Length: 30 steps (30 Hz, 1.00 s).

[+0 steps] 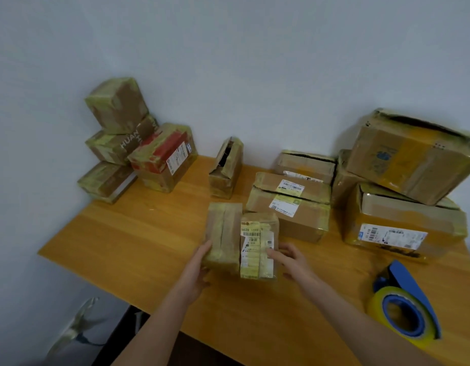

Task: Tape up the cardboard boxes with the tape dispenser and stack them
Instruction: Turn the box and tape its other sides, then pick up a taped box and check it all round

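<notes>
Head view: two small boxes stand side by side, touching, at the bench's (117, 241) front middle. Left hand (198, 268) fingers wrap the plain box's (222, 231) lower left edge. Right hand (290, 261) fingers pinch the labelled box's (257, 247) right side. Tape dispenser (405, 303) lies well apart at right, untouched.

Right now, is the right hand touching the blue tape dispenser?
Apart. The head view shows bare table between the right hand and the tape dispenser; the hand grips the labelled box instead.
</notes>
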Motion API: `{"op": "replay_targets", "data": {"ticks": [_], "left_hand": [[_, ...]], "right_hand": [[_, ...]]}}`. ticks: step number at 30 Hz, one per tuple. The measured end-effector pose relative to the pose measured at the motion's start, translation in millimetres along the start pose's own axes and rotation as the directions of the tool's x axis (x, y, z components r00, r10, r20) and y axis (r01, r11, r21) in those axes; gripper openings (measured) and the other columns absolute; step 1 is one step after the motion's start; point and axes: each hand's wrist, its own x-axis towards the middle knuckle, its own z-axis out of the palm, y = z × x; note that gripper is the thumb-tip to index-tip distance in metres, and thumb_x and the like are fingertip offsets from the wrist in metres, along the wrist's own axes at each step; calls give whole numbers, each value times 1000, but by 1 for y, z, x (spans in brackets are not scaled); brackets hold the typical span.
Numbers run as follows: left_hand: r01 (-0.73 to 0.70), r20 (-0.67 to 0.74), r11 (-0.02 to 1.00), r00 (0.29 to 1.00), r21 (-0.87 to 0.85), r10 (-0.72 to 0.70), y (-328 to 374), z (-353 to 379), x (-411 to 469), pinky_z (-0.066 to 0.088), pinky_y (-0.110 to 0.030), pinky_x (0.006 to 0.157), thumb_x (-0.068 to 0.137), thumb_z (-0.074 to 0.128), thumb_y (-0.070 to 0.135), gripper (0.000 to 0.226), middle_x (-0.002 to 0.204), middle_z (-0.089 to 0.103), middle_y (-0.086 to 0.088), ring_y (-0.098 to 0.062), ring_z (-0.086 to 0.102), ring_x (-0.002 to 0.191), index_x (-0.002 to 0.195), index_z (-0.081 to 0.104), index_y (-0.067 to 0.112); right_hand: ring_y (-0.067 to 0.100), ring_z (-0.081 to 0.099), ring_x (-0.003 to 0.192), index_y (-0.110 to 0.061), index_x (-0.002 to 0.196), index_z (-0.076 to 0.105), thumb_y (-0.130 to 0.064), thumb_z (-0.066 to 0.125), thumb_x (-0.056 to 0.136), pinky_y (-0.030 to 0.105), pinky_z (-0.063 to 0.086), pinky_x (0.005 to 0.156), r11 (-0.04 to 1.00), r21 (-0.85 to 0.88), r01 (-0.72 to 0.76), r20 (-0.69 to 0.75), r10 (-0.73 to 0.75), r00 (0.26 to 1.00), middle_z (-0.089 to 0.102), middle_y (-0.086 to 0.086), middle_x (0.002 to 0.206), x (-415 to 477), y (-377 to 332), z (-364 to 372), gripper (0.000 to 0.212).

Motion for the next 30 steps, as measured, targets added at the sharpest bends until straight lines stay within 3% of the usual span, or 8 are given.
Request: {"op": "replay_targets", "data": {"ticks": [2, 4, 8, 13, 17, 19, 23, 30], "left_hand": [[-52, 19, 997, 998, -64, 54, 9, -6, -8, 37, -59, 101, 80, 61, 48, 57, 125, 56, -4, -28, 53, 113, 131, 46, 28], [-112, 6, 989, 994, -100, 113, 21, -8, -21, 47, -53, 96, 75, 63, 47, 61, 124, 57, -9, -32, 56, 112, 129, 48, 25], [-152, -39, 973, 988, -173, 147, 41, -24, -48, 53, -42, 89, 72, 64, 50, 70, 128, 54, -16, -37, 56, 113, 132, 45, 21], [-218, -70, 950, 976, -225, 208, 68, -48, -66, 50, -45, 95, 84, 58, 49, 58, 130, 53, -17, -37, 57, 112, 133, 47, 19], [-305, -164, 928, 948, -215, 274, 98, -73, -71, 51, -45, 95, 88, 57, 49, 45, 125, 55, -14, -37, 58, 112, 123, 53, 22], [-327, -196, 924, 937, -200, 290, 112, -93, -69, 53, -43, 90, 89, 56, 48, 39, 122, 57, -13, -36, 59, 111, 117, 56, 22], [-358, -241, 919, 918, -166, 314, 142, -139, -49, 55, -40, 82, 90, 56, 46, 37, 118, 62, -12, -35, 60, 110, 118, 57, 21], [-320, -206, 945, 931, -64, 302, 204, -242, 29, 55, -42, 86, 91, 59, 40, 34, 115, 62, -11, -31, 63, 101, 117, 57, 19]], "right_hand": [[20, 56, 114, -27, 125, 50, -47, 80, 72, 44, 48, 91, 995, 99, 4, 98, -14, 995, 59, -1, 127, 3, -9, 0, 64], [24, 59, 114, -28, 130, 45, -43, 82, 61, 47, 51, 89, 981, 192, 1, 182, -37, 983, 60, 3, 127, 5, -23, 1, 80], [23, 59, 107, -37, 120, 45, -37, 86, 57, 37, 46, 76, 986, 159, 43, 290, -88, 953, 63, 4, 121, 0, -45, 9, 76], [24, 54, 109, -28, 139, 38, -48, 70, 71, 44, 44, 91, 967, 253, 14, 278, -86, 957, 57, 1, 124, 1, -65, 27, 78], [29, 51, 118, -28, 137, 47, -55, 74, 60, 49, 42, 95, 959, 282, 17, 259, -93, 961, 57, 1, 129, 9, -92, 49, 86], [30, 57, 112, -22, 133, 51, -48, 77, 61, 45, 49, 88, 953, 301, 27, 256, -108, 961, 63, 5, 123, 18, -106, 65, 81], [26, 64, 104, -15, 128, 56, -35, 71, 82, 39, 53, 80, 937, 346, 45, 227, -130, 965, 68, 8, 114, 42, -133, 114, 52], [24, 66, 96, -15, 124, 56, -37, 70, 85, 38, 55, 79, 953, 296, 63, 162, -115, 980, 70, 7, 107, 106, -163, 235, 46]]}}
